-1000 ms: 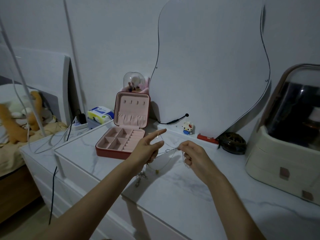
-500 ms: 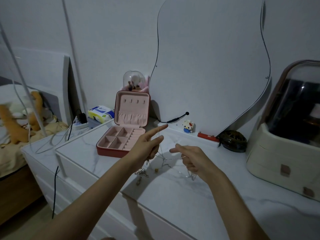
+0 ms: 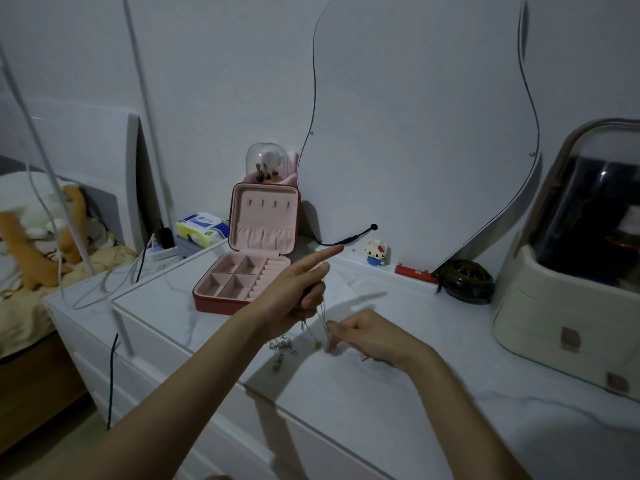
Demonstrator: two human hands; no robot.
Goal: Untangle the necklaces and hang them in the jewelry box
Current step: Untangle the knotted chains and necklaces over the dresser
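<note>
the box (image 3: 246,268) sits open on the table (image 3: 433,403), lid upright against the wall side, four little hooks in a row up top of the lid and a gathered pocket under them, nothing hanging on the hooks. base has four square compartments on the left and ring rolls on the right, all look bare from here. behind it there's a glass dome (image 3: 266,161) with a few brushes standing in it, and off to the right a big cream case (image 3: 568,296) with a dark see-through lid, can't make out what's inside. the necklaces (image 3: 320,320) are up off the table between the two hands, just right of the box. left hand (image 3: 294,292) has its index finger stuck straight out toward the wall while the other fingers curl in, and thin chains drop from it, so it's gripping them. chains run mostly up and down, slanting a bit right toward the right hand (image 3: 363,332), whose fingers pinch the lower strands. a silvery tangle with pendants (image 3: 282,348) dangles below the left hand, near the table edge; can't tell if it touches the top.
</note>
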